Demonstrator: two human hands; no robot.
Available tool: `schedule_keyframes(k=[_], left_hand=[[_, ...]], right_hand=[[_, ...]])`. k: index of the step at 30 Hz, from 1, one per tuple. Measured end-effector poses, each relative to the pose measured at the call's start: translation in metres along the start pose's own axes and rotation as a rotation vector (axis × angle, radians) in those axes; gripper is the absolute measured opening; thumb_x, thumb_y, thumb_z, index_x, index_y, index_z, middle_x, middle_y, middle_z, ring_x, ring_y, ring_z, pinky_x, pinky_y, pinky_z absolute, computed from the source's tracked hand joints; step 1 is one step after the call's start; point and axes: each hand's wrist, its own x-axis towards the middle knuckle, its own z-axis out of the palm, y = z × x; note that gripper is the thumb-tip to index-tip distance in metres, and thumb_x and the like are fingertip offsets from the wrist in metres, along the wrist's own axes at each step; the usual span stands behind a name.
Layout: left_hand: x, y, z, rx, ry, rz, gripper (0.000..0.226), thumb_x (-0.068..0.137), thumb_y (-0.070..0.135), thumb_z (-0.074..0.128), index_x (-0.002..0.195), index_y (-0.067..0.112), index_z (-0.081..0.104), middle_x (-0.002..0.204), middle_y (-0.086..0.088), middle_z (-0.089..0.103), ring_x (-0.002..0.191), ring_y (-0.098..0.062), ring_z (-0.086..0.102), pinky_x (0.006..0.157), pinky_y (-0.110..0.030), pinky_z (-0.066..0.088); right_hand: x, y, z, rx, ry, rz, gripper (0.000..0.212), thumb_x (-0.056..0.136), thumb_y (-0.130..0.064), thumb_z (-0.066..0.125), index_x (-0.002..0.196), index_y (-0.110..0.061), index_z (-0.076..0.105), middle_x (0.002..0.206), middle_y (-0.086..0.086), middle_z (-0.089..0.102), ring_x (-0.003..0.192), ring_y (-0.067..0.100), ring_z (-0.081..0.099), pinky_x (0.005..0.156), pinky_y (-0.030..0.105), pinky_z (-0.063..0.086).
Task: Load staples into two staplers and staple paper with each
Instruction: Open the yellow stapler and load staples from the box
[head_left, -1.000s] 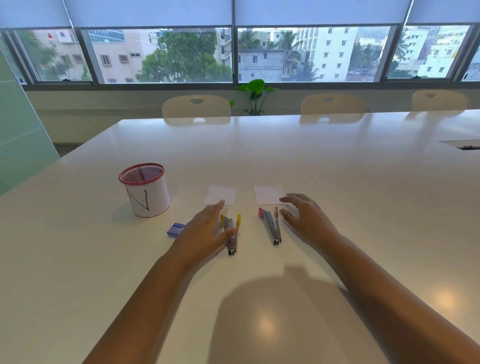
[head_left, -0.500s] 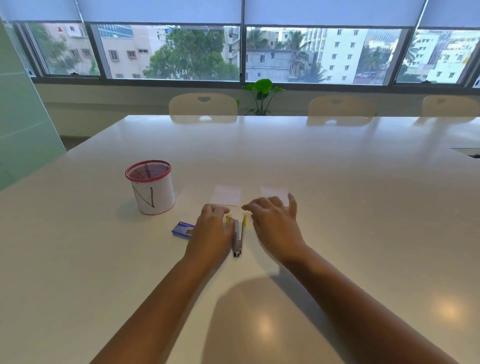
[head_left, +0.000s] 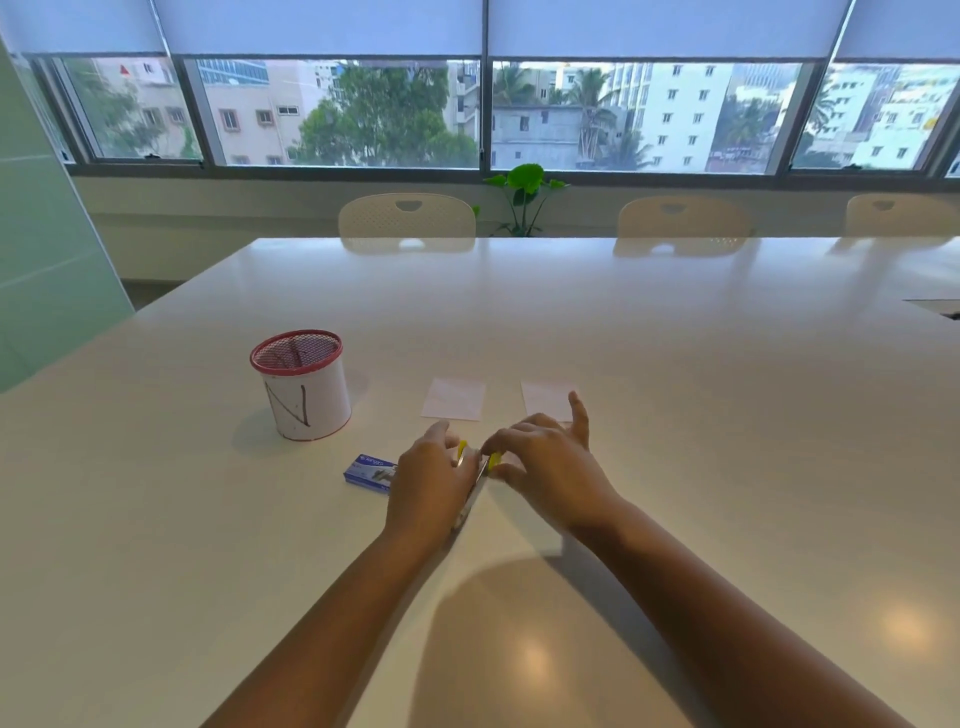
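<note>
A silver stapler with yellow ends (head_left: 477, 486) lies between my hands on the white table (head_left: 675, 415). My left hand (head_left: 428, 480) grips its body from the left. My right hand (head_left: 545, 460) pinches its yellow front end with thumb and fingers, the little finger sticking up. The second stapler, with red ends, is hidden under my right hand. A small blue box of staples (head_left: 366, 470) sits just left of my left hand. Two small white paper slips lie beyond the hands, the left slip (head_left: 453, 399) and the right slip (head_left: 544, 399).
A white cup with a red mesh rim (head_left: 301, 387) stands at the left, behind the staple box. Cream chairs (head_left: 408, 221) line the table's far edge, with a green plant (head_left: 524, 197) under the windows. A slot (head_left: 935, 306) shows at the table's right edge.
My right hand moved left from beside the red stapler, over it, to the yellow stapler's front end. My left hand closed round the yellow stapler's body. The camera tilted slightly.
</note>
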Motion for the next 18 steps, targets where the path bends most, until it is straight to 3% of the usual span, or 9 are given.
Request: schedule_keyframes(k=[3, 6, 8, 10, 12, 14, 18], left_hand=[[0.0, 0.005, -0.005, -0.203, -0.017, -0.077, 0.048, 0.09, 0.032, 0.05, 0.131, 0.006, 0.045, 0.117, -0.014, 0.064, 0.099, -0.022, 0.06, 0.084, -0.028, 0.046], [-0.002, 0.01, -0.009, -0.496, -0.095, -0.196, 0.035, 0.091, 0.038, 0.045, 0.094, 0.011, 0.066, 0.081, -0.011, 0.068, 0.075, -0.023, 0.063, 0.076, -0.037, 0.053], [-0.006, 0.015, -0.01, -0.59, -0.109, -0.233, 0.031, 0.092, 0.038, 0.042, 0.076, 0.021, 0.061, 0.068, -0.001, 0.063, 0.064, -0.015, 0.06, 0.066, -0.027, 0.049], [-0.006, 0.018, -0.01, -0.606, -0.085, -0.236, 0.031, 0.094, 0.037, 0.038, 0.074, 0.023, 0.056, 0.068, 0.002, 0.059, 0.065, -0.013, 0.057, 0.063, -0.025, 0.047], [-0.006, 0.022, -0.011, -0.644, -0.077, -0.257, 0.032, 0.095, 0.035, 0.035, 0.084, 0.013, 0.055, 0.072, -0.002, 0.057, 0.067, -0.018, 0.055, 0.06, -0.028, 0.047], [-0.005, 0.025, -0.011, -0.695, -0.086, -0.278, 0.029, 0.096, 0.033, 0.033, 0.093, 0.011, 0.051, 0.076, -0.006, 0.056, 0.07, -0.021, 0.055, 0.058, -0.03, 0.046], [-0.008, 0.026, -0.009, -0.748, -0.042, -0.252, 0.033, 0.097, 0.032, 0.028, 0.075, 0.02, 0.05, 0.071, -0.004, 0.055, 0.064, -0.013, 0.053, 0.055, -0.023, 0.044]], right_hand=[[0.0, 0.002, -0.008, 0.056, 0.05, -0.018, 0.019, 0.088, -0.039, 0.055, 0.105, -0.032, 0.061, 0.112, -0.014, 0.063, 0.117, 0.008, 0.051, 0.111, 0.043, -0.006], [-0.001, 0.004, -0.013, 0.11, 0.111, -0.058, 0.017, 0.088, -0.036, 0.057, 0.104, -0.032, 0.059, 0.111, -0.012, 0.063, 0.112, 0.009, 0.055, 0.111, 0.038, 0.001], [-0.001, 0.003, -0.015, 0.135, 0.124, -0.095, 0.017, 0.087, -0.033, 0.059, 0.104, -0.03, 0.06, 0.112, -0.011, 0.063, 0.11, 0.008, 0.056, 0.112, 0.036, 0.009], [-0.002, 0.001, -0.019, 0.246, 0.13, -0.124, 0.017, 0.086, -0.028, 0.062, 0.103, -0.026, 0.062, 0.108, -0.009, 0.062, 0.099, 0.006, 0.057, 0.105, 0.026, 0.028], [-0.003, -0.004, -0.023, 0.412, 0.102, -0.105, 0.017, 0.085, -0.022, 0.065, 0.102, -0.02, 0.063, 0.1, -0.01, 0.057, 0.085, 0.001, 0.055, 0.083, 0.007, 0.039], [-0.003, -0.008, -0.026, 0.493, 0.094, -0.093, 0.016, 0.083, -0.02, 0.066, 0.1, -0.019, 0.063, 0.097, -0.011, 0.054, 0.079, 0.002, 0.056, 0.074, 0.006, 0.045], [-0.004, -0.014, -0.032, 0.513, 0.101, -0.089, 0.016, 0.083, -0.02, 0.066, 0.099, -0.017, 0.063, 0.094, -0.012, 0.051, 0.077, -0.001, 0.054, 0.073, 0.007, 0.046]])
